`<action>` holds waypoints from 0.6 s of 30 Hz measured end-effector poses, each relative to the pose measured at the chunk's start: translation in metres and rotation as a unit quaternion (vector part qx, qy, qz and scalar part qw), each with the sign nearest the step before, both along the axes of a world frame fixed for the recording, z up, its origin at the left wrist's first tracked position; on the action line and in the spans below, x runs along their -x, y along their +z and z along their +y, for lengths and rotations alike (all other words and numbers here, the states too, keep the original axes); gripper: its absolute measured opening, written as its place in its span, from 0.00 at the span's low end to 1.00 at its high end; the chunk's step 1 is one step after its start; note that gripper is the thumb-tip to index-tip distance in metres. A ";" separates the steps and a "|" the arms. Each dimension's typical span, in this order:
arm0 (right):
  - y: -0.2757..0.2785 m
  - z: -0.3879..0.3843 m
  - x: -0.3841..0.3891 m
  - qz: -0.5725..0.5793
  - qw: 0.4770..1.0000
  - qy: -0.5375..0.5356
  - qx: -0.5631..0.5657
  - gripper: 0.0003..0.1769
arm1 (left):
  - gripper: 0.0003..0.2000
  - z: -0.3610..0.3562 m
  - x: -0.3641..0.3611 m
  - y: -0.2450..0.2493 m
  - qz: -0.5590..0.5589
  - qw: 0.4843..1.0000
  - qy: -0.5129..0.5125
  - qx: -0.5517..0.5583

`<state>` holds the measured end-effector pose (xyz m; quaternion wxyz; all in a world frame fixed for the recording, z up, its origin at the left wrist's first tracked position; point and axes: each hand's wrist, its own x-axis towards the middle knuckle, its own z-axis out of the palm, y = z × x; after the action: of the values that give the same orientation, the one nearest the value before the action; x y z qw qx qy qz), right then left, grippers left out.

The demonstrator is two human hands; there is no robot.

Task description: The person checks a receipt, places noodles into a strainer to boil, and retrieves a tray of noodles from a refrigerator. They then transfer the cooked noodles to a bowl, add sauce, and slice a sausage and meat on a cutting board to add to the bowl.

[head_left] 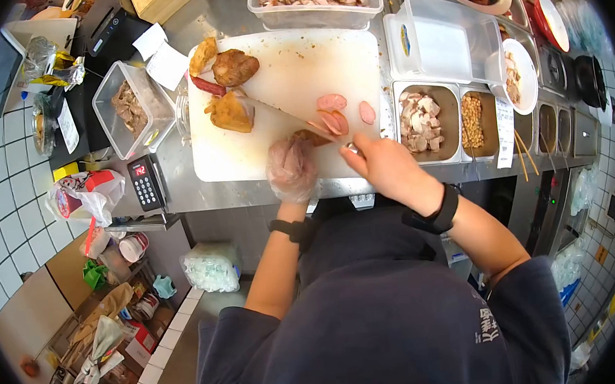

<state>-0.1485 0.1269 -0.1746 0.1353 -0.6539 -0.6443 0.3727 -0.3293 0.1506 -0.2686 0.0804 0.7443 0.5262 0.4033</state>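
My left hand (292,165), in a clear plastic glove, is closed on a brown piece of meat (309,138) near the front edge of the white cutting board (282,70). The fingers hide part of the piece. My bare right hand (385,165) grips a knife (290,114) by its handle. Its long blade points to the far left across the board, beside the brown piece. Pink sausage slices (331,102) lie around the blade near my right hand. Farther left on the board are brown chunks of cooked meat (236,67) and a reddish sausage (208,86).
A plastic tub of chopped meat (318,17) stands behind the board. On the right are a clear container (441,41), a metal pan of diced meat (422,151), a pan of peanuts (472,123) and a white bowl (523,92). A keypad device (147,182) sits left.
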 end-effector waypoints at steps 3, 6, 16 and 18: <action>0.021 0.005 -0.015 0.010 0.998 -0.026 0.048 0.19 | 0.07 0.000 0.000 0.007 -0.027 0.999 -0.023 0.017; 0.049 -0.015 -0.024 0.025 0.997 -0.029 0.073 0.20 | 0.07 0.000 0.001 0.003 -0.038 0.999 -0.032 0.010; -0.005 -0.016 0.017 -0.061 0.998 0.018 -0.025 0.18 | 0.08 0.001 0.000 0.004 -0.028 0.999 -0.014 -0.019; -0.002 -0.001 0.006 -0.026 0.999 -0.012 -0.014 0.18 | 0.08 0.002 0.001 0.008 -0.014 0.999 -0.040 -0.006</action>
<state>-0.1543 0.1262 -0.1762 0.1319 -0.6694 -0.6446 0.3450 -0.3306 0.1525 -0.2605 0.0992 0.7598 0.4919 0.4134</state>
